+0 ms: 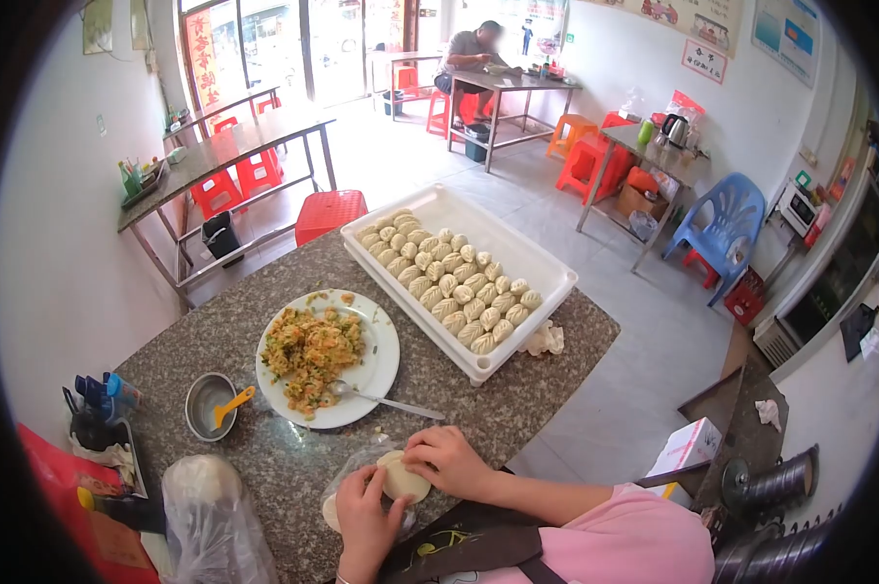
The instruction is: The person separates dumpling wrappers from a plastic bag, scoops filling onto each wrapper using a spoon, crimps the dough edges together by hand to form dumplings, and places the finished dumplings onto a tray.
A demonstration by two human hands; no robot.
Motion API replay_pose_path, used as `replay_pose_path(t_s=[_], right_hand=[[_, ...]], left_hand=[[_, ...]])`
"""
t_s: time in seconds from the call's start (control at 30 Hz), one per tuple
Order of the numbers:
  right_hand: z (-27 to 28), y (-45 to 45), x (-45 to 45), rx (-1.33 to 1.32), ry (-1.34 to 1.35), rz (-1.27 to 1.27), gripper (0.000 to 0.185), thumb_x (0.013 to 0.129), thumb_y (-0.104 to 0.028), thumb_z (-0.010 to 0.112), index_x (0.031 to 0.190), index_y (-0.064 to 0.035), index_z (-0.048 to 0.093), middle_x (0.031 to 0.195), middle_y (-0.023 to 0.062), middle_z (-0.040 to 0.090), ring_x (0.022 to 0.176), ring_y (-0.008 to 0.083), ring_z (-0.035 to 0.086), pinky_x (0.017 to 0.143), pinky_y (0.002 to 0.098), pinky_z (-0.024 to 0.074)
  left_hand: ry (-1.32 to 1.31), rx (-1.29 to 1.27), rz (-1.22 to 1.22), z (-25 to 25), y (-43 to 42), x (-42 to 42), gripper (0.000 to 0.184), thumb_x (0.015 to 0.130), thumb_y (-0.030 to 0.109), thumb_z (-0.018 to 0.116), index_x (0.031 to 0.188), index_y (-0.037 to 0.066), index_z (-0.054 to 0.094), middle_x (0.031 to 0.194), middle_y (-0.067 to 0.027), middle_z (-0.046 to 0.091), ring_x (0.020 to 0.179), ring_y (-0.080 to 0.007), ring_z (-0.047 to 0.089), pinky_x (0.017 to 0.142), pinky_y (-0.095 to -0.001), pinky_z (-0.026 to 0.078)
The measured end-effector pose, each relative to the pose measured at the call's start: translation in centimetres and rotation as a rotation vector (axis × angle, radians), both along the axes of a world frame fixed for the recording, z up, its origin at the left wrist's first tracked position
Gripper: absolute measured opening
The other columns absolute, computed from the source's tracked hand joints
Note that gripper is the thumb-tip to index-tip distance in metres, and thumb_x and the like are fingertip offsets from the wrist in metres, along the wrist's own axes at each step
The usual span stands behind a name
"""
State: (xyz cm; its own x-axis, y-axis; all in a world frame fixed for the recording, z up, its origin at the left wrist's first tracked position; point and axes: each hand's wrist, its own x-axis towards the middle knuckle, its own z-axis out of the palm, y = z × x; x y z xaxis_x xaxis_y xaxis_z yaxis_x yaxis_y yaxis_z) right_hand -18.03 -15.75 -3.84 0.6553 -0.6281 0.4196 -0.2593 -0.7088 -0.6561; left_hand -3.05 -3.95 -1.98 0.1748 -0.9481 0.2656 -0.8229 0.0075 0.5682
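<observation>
Near the counter's front edge, a round, flat dough wrapper (403, 478) is between my two hands. My left hand (366, 516) has its thumb and fingers at the wrapper's left edge. From the right, my right hand (447, 461) grips the wrapper's upper right edge with bent fingers. More pale dough (331, 513) shows partly behind my left hand, on a clear plastic sheet (360, 456). Ahead lies a white plate (381, 336) of chopped orange and green filling (313, 350), with a metal spoon (391, 400) resting on its rim.
A white tray (556, 277) holds rows of pleated dumplings (449, 277). Left on the speckled counter (206, 321) are a metal bowl (204, 414) with a yellow spoon (233, 404) and a plastic-wrapped bundle (206, 516). A person (474, 58) sits at a far table.
</observation>
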Motion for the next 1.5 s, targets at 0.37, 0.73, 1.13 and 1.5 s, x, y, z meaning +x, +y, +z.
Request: replay_pose_path(t_s=[0.37, 0.73, 1.13, 1.5], right_hand=[[-0.6, 0.0, -0.3, 0.085, -0.014, 0.006, 0.010, 0.081, -0.017, 0.066, 0.086, -0.0088, 0.064, 0.095, 0.0027, 0.061, 0.095, 0.0214, 0.057, 0.086, 0.0371, 0.0380], [0.2, -0.8, -0.8, 0.235, -0.118, 0.033, 0.015, 0.082, -0.015, 0.065, 0.089, -0.0019, 0.065, 0.092, 0.0111, 0.064, 0.090, 0.0283, 0.060, 0.081, 0.0380, 0.0468], [0.5, -0.8, -1.2, 0.274, -0.087, 0.059, 0.015, 0.082, -0.012, 0.065, 0.093, -0.0021, 0.065, 0.094, 0.0123, 0.063, 0.088, 0.0281, 0.061, 0.078, 0.0356, 0.0484], [1.3, -0.3, -1.5, 0.205, -0.018, 0.186, 0.020, 0.077, -0.019, 0.072, 0.093, -0.0081, 0.067, 0.100, 0.0078, 0.062, 0.096, 0.0244, 0.059, 0.083, 0.0351, 0.0456]], left_hand=[[0.063, -0.052, -0.083, 0.0, 0.0, 0.0, 0.047, 0.055, 0.014, 0.084, 0.097, 0.004, 0.066, 0.109, -0.0152, 0.058, 0.101, -0.0340, 0.056, 0.085, -0.0418, 0.046], [0.061, -0.079, -0.312, 1.0, -0.3, 0.9, 0.018, 0.066, 0.007, 0.074, 0.082, 0.008, 0.067, 0.101, -0.0082, 0.063, 0.103, -0.0319, 0.057, 0.088, -0.0422, 0.047], [-0.007, -0.091, -0.389, 1.2, -0.7, 1.4, 0.017, 0.070, 0.006, 0.070, 0.083, 0.006, 0.060, 0.102, -0.0088, 0.062, 0.103, -0.0312, 0.057, 0.086, -0.0407, 0.048], [0.072, -0.115, -0.266, 0.0, -1.3, 0.9, 0.013, 0.076, 0.000, 0.062, 0.086, 0.002, 0.055, 0.091, -0.0132, 0.060, 0.090, -0.0324, 0.058, 0.080, -0.0394, 0.047]])
